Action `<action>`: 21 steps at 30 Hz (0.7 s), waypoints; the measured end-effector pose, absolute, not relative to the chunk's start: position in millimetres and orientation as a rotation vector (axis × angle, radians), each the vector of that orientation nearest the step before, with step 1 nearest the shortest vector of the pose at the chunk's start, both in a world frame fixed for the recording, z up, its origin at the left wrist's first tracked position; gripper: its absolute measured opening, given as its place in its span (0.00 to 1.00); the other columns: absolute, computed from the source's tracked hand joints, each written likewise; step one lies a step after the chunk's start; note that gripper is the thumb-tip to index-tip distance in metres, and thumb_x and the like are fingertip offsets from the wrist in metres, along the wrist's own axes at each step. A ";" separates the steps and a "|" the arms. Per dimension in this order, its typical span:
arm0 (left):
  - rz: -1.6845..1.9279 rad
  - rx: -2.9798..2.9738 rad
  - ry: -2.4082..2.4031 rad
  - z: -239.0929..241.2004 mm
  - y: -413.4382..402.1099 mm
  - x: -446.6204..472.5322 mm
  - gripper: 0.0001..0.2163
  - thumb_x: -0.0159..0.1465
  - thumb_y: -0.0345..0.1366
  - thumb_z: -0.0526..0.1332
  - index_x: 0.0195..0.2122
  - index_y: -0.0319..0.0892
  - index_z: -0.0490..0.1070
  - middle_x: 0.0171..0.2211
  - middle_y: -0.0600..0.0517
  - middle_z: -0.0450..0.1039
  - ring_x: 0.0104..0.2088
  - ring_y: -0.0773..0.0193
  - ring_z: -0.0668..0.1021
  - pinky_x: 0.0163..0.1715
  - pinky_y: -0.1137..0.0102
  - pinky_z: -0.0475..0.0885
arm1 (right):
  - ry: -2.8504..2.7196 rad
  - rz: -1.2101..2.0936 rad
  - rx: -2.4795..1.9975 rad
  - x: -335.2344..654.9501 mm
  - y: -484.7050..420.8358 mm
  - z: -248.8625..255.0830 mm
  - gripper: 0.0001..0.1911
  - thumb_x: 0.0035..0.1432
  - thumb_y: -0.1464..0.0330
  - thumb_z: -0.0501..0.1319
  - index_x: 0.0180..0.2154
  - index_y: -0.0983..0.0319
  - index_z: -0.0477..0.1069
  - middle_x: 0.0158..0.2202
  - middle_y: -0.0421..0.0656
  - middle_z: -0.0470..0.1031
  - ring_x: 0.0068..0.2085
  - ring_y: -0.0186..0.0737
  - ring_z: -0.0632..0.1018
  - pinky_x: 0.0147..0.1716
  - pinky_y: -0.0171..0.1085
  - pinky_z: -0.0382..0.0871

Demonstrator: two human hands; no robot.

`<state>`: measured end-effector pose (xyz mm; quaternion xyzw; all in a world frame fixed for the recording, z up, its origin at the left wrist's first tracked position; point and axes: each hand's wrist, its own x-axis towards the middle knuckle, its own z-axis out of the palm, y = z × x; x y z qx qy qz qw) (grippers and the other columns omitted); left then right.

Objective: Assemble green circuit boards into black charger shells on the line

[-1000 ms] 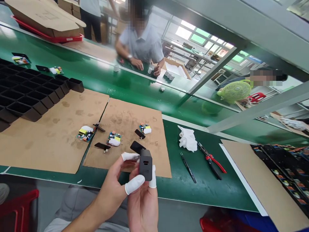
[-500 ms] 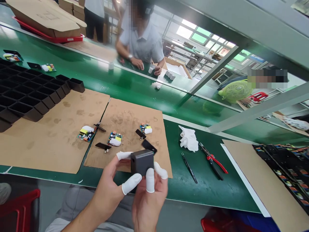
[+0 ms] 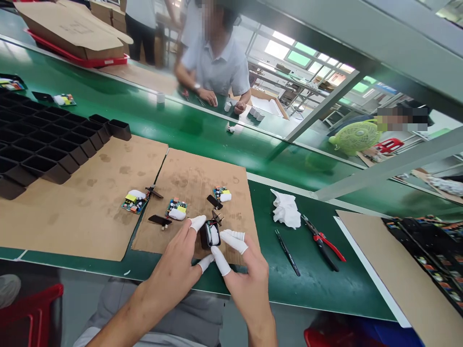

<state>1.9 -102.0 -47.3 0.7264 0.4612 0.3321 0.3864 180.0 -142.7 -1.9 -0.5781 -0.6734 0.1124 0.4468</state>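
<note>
A black plastic case (image 3: 204, 238) stands over the cardboard, its opening facing up. Inside it sits a circuit board with a white blob (image 3: 213, 235), and a dark plug piece with prongs (image 3: 217, 218) sticks out at the rear. White finger cots cover several fingertips. My left hand (image 3: 177, 258) holds the case from the left, index fingertip at the back corner and thumb low in front. From the right, my right hand (image 3: 246, 270) grips it with thumb and fingers. Nearby lie circuit boards (image 3: 176, 208) (image 3: 222, 193) (image 3: 134, 201) and black covers (image 3: 159, 220) (image 3: 214, 202).
Rows of black cases (image 3: 47, 166) stand at the left. Tweezers (image 3: 287, 253), red-handled pliers (image 3: 323, 243) and a crumpled white cloth (image 3: 285, 208) lie on the right. More boards (image 3: 427, 255) sit at far right. Across the green bench, a person (image 3: 217, 67) works.
The case has been lowered toward the cardboard and turned, so its open top with the board inside now shows. My right hand has moved from beneath it to its right side.
</note>
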 end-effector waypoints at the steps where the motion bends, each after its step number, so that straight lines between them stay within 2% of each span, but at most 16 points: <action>1: 0.862 1.862 1.150 -47.4 -99.0 3.0 0.33 0.66 0.27 0.63 0.73 0.43 0.63 0.69 0.36 0.73 0.74 0.39 0.71 0.71 0.40 0.72 | -1.702 0.259 -1.403 180.9 -143.1 -2.8 0.19 0.68 0.73 0.72 0.59 0.54 0.83 0.52 0.47 0.86 0.52 0.46 0.88 0.54 0.42 0.86; 3: 0.872 1.871 1.123 -48.1 -93.4 5.1 0.33 0.61 0.23 0.61 0.70 0.44 0.66 0.64 0.38 0.76 0.69 0.41 0.76 0.69 0.42 0.74 | -1.717 0.223 -1.381 178.1 -144.7 -6.9 0.25 0.69 0.73 0.73 0.64 0.54 0.80 0.55 0.49 0.84 0.55 0.48 0.87 0.56 0.43 0.85; 5: 0.866 1.861 1.120 -48.8 -89.5 6.5 0.31 0.59 0.22 0.60 0.64 0.44 0.69 0.59 0.41 0.78 0.63 0.42 0.80 0.66 0.42 0.76 | -1.673 0.232 -1.403 170.9 -146.4 -12.2 0.25 0.70 0.73 0.72 0.65 0.53 0.80 0.56 0.50 0.84 0.56 0.49 0.87 0.55 0.43 0.86; 9: 0.886 1.819 1.103 -48.2 -87.8 6.7 0.26 0.61 0.22 0.60 0.61 0.45 0.70 0.53 0.44 0.78 0.57 0.45 0.81 0.60 0.47 0.79 | -1.534 0.343 -1.448 157.3 -146.3 -19.2 0.21 0.72 0.73 0.69 0.62 0.51 0.82 0.54 0.48 0.85 0.55 0.49 0.87 0.54 0.43 0.86; 13: 0.861 1.821 1.103 -47.6 -87.6 5.3 0.22 0.62 0.23 0.60 0.57 0.43 0.70 0.51 0.44 0.78 0.53 0.46 0.81 0.55 0.49 0.80 | -1.519 0.445 -1.472 154.1 -144.6 -19.7 0.23 0.74 0.71 0.67 0.66 0.50 0.79 0.57 0.49 0.82 0.57 0.48 0.85 0.56 0.43 0.84; 16: 0.858 1.806 1.088 -46.6 -87.0 5.5 0.21 0.61 0.22 0.60 0.55 0.43 0.71 0.50 0.44 0.78 0.51 0.48 0.81 0.53 0.51 0.80 | -1.557 0.466 -1.472 159.9 -143.8 -17.3 0.21 0.73 0.70 0.68 0.63 0.50 0.81 0.55 0.48 0.82 0.55 0.48 0.85 0.54 0.42 0.84; 19: 0.899 1.745 1.085 -43.4 -86.9 6.8 0.20 0.64 0.24 0.64 0.56 0.44 0.71 0.50 0.45 0.78 0.50 0.49 0.81 0.53 0.53 0.80 | -1.532 0.352 -1.436 176.3 -137.7 -10.9 0.16 0.69 0.70 0.72 0.56 0.53 0.85 0.47 0.46 0.83 0.46 0.46 0.85 0.47 0.41 0.84; 21: 0.906 1.705 1.067 -40.5 -87.0 6.9 0.19 0.66 0.27 0.66 0.57 0.44 0.72 0.51 0.45 0.78 0.51 0.50 0.81 0.53 0.54 0.80 | -1.526 0.342 -1.428 192.3 -127.4 -4.4 0.16 0.69 0.69 0.71 0.57 0.54 0.84 0.51 0.47 0.84 0.49 0.47 0.85 0.50 0.44 0.84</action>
